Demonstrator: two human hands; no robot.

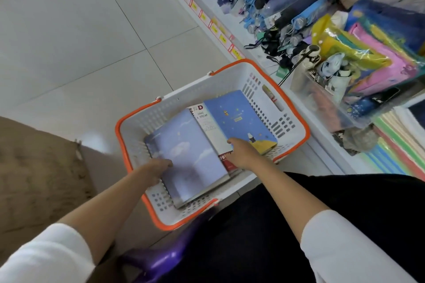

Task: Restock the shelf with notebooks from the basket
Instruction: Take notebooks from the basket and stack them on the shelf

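A white basket with an orange rim [232, 71] stands on the floor beside the shelf. Inside lie a large lilac spiral notebook with clouds [190, 151], a white and red notebook [208, 126] printed "HAVE A DREAM", and a blue notebook with a yellow corner [239, 117]. My left hand [158, 166] grips the spiral edge of the lilac notebook, fingers tucked under it. My right hand [241, 151] rests on the white and red notebook, its fingertips touching the lower edge of the blue one.
The white shelf [250, 37] runs along the right, with folded umbrellas [287, 0], a clear bin of small goods [326, 89] and stacked coloured folders [379, 57]. A brown cardboard box [39, 174] sits at left. A purple stool edge [165, 257] shows below the basket.
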